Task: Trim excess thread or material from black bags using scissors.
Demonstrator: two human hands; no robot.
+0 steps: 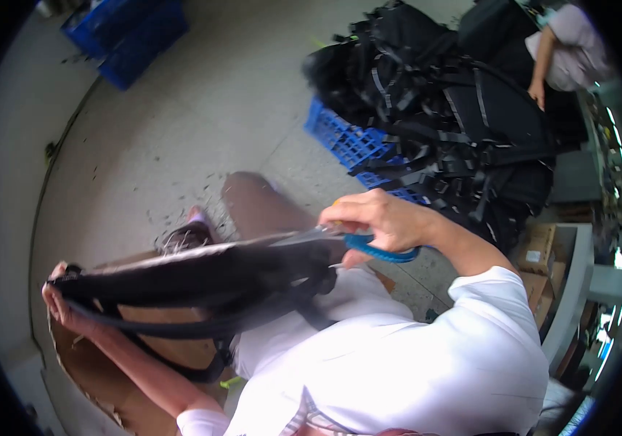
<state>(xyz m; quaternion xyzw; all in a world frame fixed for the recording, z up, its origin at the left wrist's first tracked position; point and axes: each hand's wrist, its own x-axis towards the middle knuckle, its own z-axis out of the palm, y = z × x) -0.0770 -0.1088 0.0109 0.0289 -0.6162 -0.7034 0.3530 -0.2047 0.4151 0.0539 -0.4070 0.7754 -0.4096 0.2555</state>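
A black bag with long straps (pixel 202 280), perhaps a backpack, stretches across my lap, partly smeared by motion. At its far left end, my left hand (pixel 64 309) is closed on its edge. Scissors with a blue loop handle (pixel 380 251) are in my right hand (pixel 383 218), its fingers wrapped around the handle. Their blurred metal blades point left, along the bag's upper edge at its right end. Whether the blades touch the fabric I cannot tell. One black strap hangs in a loop below the bag.
An open cardboard box (pixel 82 370) stands beneath my left arm. Beyond my right hand, black strapped bags (pixel 463 109) are heaped on a blue crate (pixel 343 138), with another person's hand (pixel 536 93) touching them. Blue bins (pixel 133 36) stand far left; cartons (pixel 536 251) fill a shelf at right.
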